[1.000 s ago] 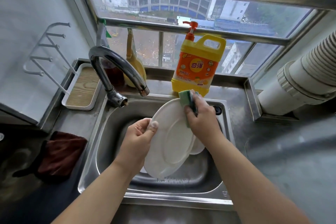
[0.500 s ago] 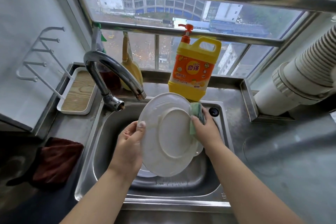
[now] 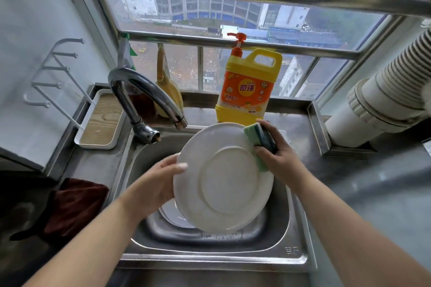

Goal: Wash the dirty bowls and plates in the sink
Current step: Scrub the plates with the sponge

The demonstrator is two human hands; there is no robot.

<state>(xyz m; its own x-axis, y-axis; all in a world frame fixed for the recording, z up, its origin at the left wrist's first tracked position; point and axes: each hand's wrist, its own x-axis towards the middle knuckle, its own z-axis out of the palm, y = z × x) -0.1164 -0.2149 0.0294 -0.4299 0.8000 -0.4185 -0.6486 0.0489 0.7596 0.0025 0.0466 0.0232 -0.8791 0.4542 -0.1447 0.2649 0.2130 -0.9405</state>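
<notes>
Plate (image 3: pixel 221 177) duty at the sink (image 3: pixel 296 235), basically. It's a white dinner plate held up over the basin, tilted with its underside and foot ring facing the person, I'd guess so the back gets scrubbed and anything runs off into the basin instead of onto the counter. The left hand (image 3: pixel 156 184) grips the plate's left rim, thumb over the near face and fingers tucked behind it, which keeps it steady. The right hand (image 3: pixel 277 158) is clamped around a green and dark scrubbing sponge (image 3: pixel 258 140) pressed against the upper right edge of the plate, so it looks like rim work right now.

Under the plate there's at least one more white dish (image 3: pixel 172 214) lying in the bottom of the basin; can't tell if it's a bowl or a plate. The faucet (image 3: pixel 144 91) arcs over the back left corner, and I can't see any water running from it. A yellow pump bottle of dish soap (image 3: pixel 249 91) sits on the ledge right behind, within easy reach. A dark red cloth (image 3: pixel 74 205) lies on the counter to the left.
</notes>
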